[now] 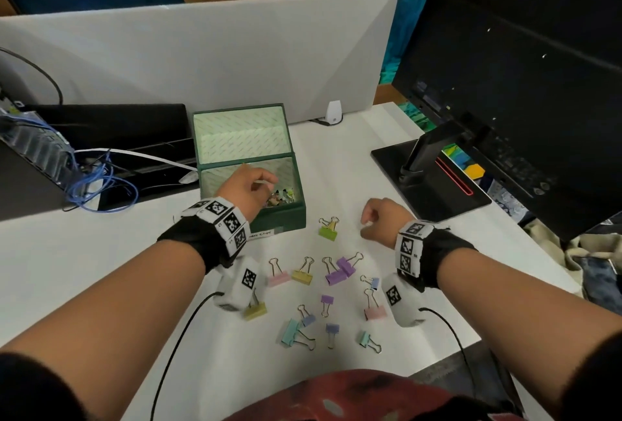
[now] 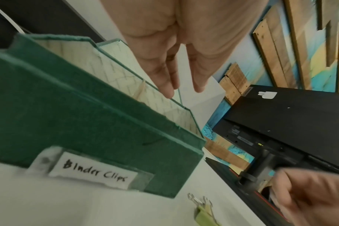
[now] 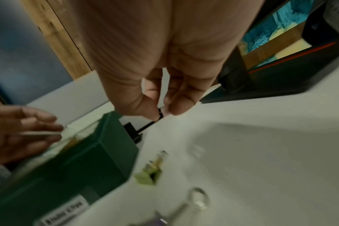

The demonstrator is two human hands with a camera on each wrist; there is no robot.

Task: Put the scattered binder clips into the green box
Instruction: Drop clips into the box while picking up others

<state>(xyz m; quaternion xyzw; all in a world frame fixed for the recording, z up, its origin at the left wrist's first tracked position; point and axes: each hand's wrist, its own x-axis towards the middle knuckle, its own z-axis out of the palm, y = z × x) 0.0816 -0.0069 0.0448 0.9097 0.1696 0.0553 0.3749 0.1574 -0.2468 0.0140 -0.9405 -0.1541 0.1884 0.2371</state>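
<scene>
Head view first: the left hand [image 1: 247,186] hovers over the open green box [image 1: 286,215], fingers loosely extended above its near compartment, holding nothing that shows. The left wrist view confirms straight, relaxed fingers [image 2: 162,79] above the box rim. The right hand [image 1: 378,218] rests curled just right of the box; in the right wrist view its thumb and fingertips [image 3: 176,105] pinch something small and pale, too blurred to name.

The box is rectangular, covered in dark green cloth-like material, lined with pale patterned paper, its hinged lid [image 1: 240,129] lying open behind. A handwritten label [image 2: 93,172] on the front reads "Binder Clips". A jumble of small clips [image 1: 281,198] lies in its near right corner.

On the smooth white surface [image 1: 101,252], pastel binder clips with looped wire handles lie scattered: a lime green one [image 1: 328,230] just right of the box, and pink [image 1: 278,275], yellow [image 1: 302,274], purple [image 1: 338,272], mint [image 1: 291,333] and lilac [image 1: 331,329] ones nearer the person.
</scene>
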